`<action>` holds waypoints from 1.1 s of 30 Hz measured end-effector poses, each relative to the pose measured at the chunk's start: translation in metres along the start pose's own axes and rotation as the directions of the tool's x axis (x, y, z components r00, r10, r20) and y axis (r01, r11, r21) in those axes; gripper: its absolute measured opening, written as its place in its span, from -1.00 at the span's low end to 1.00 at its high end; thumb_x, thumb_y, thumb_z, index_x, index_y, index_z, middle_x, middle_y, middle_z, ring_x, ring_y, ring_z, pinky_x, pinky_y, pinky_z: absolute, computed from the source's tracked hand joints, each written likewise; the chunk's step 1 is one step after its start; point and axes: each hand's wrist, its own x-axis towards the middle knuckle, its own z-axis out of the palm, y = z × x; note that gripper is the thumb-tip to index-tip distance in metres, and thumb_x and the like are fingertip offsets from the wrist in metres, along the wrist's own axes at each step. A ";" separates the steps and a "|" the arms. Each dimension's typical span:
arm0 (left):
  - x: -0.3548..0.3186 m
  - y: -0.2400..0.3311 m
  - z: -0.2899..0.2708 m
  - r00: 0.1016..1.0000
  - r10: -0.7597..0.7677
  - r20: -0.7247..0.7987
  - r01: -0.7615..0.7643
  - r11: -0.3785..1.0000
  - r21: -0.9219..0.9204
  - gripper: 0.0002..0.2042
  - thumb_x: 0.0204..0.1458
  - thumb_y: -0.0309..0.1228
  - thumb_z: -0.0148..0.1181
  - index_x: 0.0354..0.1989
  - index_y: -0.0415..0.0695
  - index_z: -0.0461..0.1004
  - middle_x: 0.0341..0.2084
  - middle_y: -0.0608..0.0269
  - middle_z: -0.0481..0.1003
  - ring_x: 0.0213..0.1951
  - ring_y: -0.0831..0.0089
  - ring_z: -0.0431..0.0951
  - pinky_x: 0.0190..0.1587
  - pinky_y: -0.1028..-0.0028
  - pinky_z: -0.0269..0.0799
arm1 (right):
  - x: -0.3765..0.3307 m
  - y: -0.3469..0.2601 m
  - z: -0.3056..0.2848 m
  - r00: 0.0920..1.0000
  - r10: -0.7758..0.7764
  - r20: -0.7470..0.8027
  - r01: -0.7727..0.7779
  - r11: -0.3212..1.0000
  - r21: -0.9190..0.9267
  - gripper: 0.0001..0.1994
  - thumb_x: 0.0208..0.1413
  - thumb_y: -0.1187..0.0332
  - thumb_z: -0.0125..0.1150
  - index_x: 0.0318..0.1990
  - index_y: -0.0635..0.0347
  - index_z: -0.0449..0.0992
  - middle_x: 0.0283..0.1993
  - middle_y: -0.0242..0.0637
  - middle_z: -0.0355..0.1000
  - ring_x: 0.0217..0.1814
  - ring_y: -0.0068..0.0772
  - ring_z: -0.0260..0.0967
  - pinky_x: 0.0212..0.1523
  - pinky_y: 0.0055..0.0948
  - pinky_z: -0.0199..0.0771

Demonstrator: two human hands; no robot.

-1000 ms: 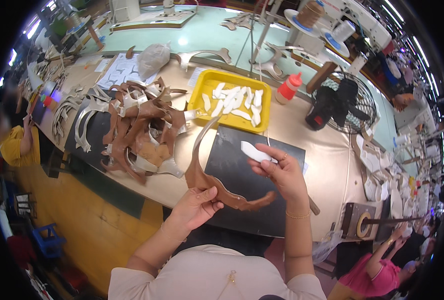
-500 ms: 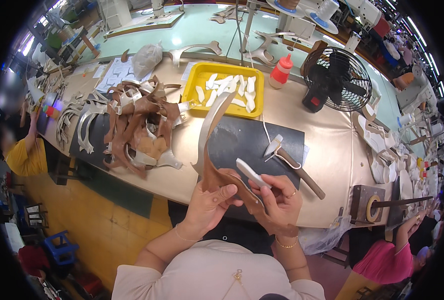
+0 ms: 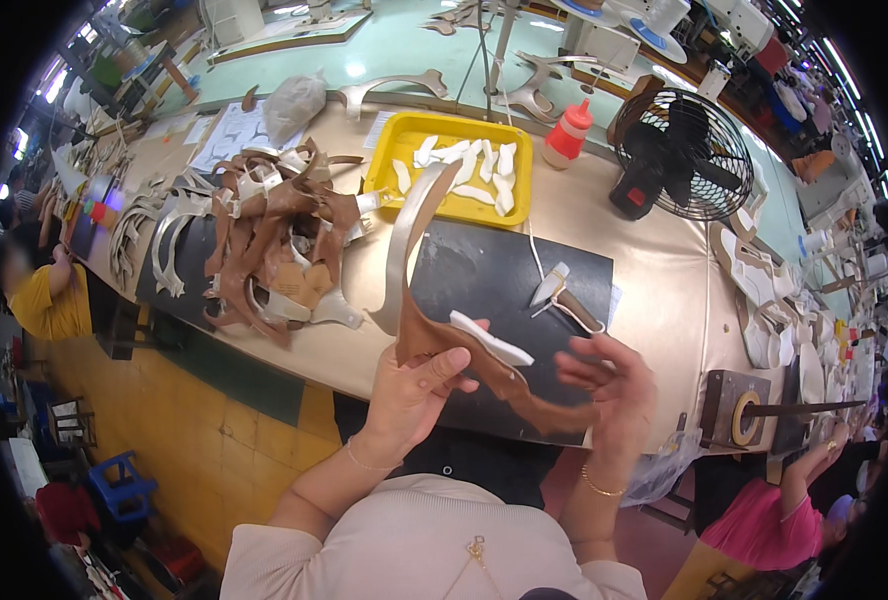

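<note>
My left hand [image 3: 411, 392] pinches a long curved leather shoe-upper piece [image 3: 427, 335], brown on one face and pale silvery on the other. A white foam pad [image 3: 492, 338] lies along the brown face, just right of my left fingers. My right hand [image 3: 614, 392] is off the pad, its fingers apart and slightly blurred. The leather's far right end runs up to my right palm; whether they touch I cannot tell. Beyond my hands, a yellow tray [image 3: 372, 180] holds several similar white pads. A hammer [image 3: 550, 287] rests on the black mat [image 3: 464, 262].
To the left lies a heap of brown and silvery leather pieces [image 3: 284, 240]. A red-topped bottle [image 3: 565, 135] and a black fan [image 3: 679, 155] stand at the back right. A block with a tape roll [image 3: 739, 415] sits at the right edge. Co-workers are at both sides.
My right hand has let go of the white pad and drawn away to the right, its fingers opening. The pad now lies on the leather, which my left hand still holds.
</note>
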 end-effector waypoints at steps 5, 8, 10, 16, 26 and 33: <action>0.005 0.000 0.003 0.997 0.078 -0.028 -0.077 0.996 0.039 -0.59 0.13 -0.53 0.29 0.18 -0.22 0.43 0.16 -0.09 0.46 -0.06 0.37 0.62 -0.25 0.50 0.68 | 0.002 -0.016 0.011 0.955 -0.204 0.218 0.297 0.581 -0.758 -0.63 0.02 0.22 0.45 -0.09 0.25 0.57 -0.09 -0.14 0.56 -0.06 -0.15 0.54 0.00 -0.26 0.48; 0.006 -0.003 0.004 0.997 0.081 -0.010 -0.081 0.996 0.045 -0.60 0.13 -0.54 0.29 0.16 -0.21 0.45 0.16 -0.08 0.45 -0.06 0.36 0.62 -0.27 0.51 0.67 | 0.010 0.000 0.031 0.964 -0.161 0.213 0.266 0.510 -0.818 -0.68 -0.12 0.31 0.55 -0.24 0.18 0.55 -0.19 -0.23 0.56 -0.15 -0.15 0.47 -0.05 -0.23 0.35; 0.004 -0.004 0.002 0.995 0.099 -0.026 -0.098 0.994 0.039 -0.61 0.13 -0.54 0.30 0.15 -0.22 0.46 0.16 -0.07 0.45 -0.07 0.36 0.62 -0.30 0.53 0.66 | 0.011 0.003 0.037 0.961 -0.176 0.215 0.276 0.516 -0.811 -0.72 -0.11 0.43 0.54 -0.24 0.23 0.57 -0.23 -0.22 0.55 -0.19 -0.30 0.45 -0.23 -0.37 0.47; 0.005 -0.004 -0.007 0.961 0.268 0.072 -0.277 0.939 0.204 -0.55 0.14 -0.40 0.33 0.17 -0.31 0.42 0.19 -0.13 0.42 0.14 0.19 0.52 0.11 0.26 0.54 | 0.015 -0.003 0.042 0.957 -0.154 0.245 0.289 0.564 -0.773 -0.77 -0.08 0.38 0.52 -0.29 0.16 0.59 -0.41 -0.39 0.54 -0.41 -0.44 0.41 -0.20 -0.40 0.27; 0.002 0.001 -0.005 0.972 0.215 0.090 -0.231 0.940 0.249 -0.52 0.17 -0.37 0.28 0.19 -0.39 0.37 0.16 -0.21 0.42 0.21 0.08 0.46 0.27 0.10 0.40 | 0.021 -0.005 0.048 0.939 -0.211 0.270 0.342 0.527 -0.778 -0.82 -0.05 0.37 0.51 -0.31 0.11 0.60 -0.46 -0.48 0.50 -0.54 -0.50 0.33 -0.22 -0.40 0.06; -0.004 0.005 0.003 0.974 0.223 0.039 -0.226 0.950 0.214 -0.51 0.10 -0.48 0.34 0.19 -0.38 0.34 0.11 -0.19 0.45 0.19 0.09 0.46 0.29 0.10 0.36 | 0.019 -0.005 0.050 0.926 -0.248 0.283 0.374 0.517 -0.770 -0.80 -0.09 0.38 0.53 -0.33 0.11 0.60 -0.45 -0.47 0.50 -0.54 -0.50 0.29 -0.25 -0.39 0.03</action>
